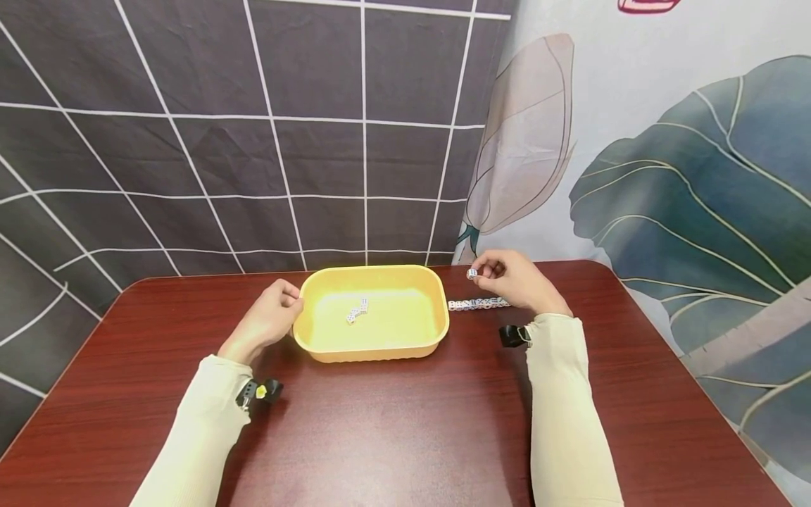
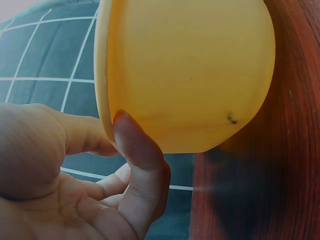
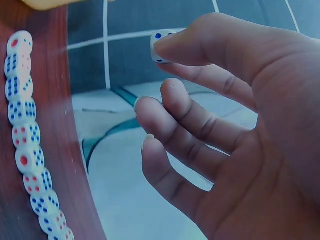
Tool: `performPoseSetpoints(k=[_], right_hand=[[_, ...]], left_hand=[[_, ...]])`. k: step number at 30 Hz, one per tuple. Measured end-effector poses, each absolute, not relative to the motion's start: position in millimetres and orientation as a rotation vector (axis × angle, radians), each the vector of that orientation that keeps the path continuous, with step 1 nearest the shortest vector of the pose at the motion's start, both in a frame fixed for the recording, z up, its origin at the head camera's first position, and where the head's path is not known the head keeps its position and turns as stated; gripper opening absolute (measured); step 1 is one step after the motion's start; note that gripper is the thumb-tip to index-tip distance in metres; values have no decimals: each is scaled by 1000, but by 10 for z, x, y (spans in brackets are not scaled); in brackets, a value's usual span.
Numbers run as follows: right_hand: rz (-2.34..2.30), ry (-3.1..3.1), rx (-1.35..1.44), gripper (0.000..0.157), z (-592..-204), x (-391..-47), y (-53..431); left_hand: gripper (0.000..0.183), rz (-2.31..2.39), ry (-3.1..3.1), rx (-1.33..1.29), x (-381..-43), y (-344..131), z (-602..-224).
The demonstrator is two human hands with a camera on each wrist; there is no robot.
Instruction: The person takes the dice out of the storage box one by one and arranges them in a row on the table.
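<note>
1. White die [image 1: 472, 274]: pinched in the right hand [image 1: 522, 283], up off the worktop [image 1: 380, 429], on the far side of the dice row and right of the tray. Blue pips visible in the right wrist view; thumb covers part of it.
2. Right fingers: thumb and forefinger tips together on the die, no gap beyond its width. Other three loosely curled, apart from the die.
3. Row of dice [image 1: 478, 304]: single file on the worktop, neighbors touching, red and blue pips. Left end just beside the tray's right side; right end runs behind the right hand in the head view.
4. Yellow tray [image 1: 374, 353]: on the worktop, left of the row. Small dark mark on its outer wall in the left wrist view.
5. Dice cluster [image 1: 363, 308]: a few dice on the tray floor, left of center.
6. Left hand [image 1: 266, 320]: thumb and forefinger pinch the rim at the tray's left end, remaining fingers curled.
7. Arms: left sleeve [image 1: 190, 429] and right sleeve [image 1: 570, 408], both cream, black device at each wrist.
8. Behind: dark grid cloth [image 1: 323, 162] left, pale leaf-print cloth [image 1: 690, 176] right.
</note>
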State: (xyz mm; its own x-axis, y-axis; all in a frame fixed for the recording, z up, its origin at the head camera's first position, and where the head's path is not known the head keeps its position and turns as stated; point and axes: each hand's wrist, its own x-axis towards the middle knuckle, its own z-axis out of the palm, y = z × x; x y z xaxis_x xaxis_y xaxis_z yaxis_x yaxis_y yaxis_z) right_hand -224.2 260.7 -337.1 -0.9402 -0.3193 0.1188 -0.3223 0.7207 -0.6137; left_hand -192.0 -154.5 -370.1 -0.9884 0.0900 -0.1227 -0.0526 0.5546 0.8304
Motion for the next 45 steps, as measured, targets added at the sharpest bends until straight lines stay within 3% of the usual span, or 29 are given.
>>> performPoseSetpoints(k=[45], right_hand=[[870,-3047,74,14,-3668,-2149,3432]], left_hand=[[22,1403,2649,39,-1931,-1554,-3714]])
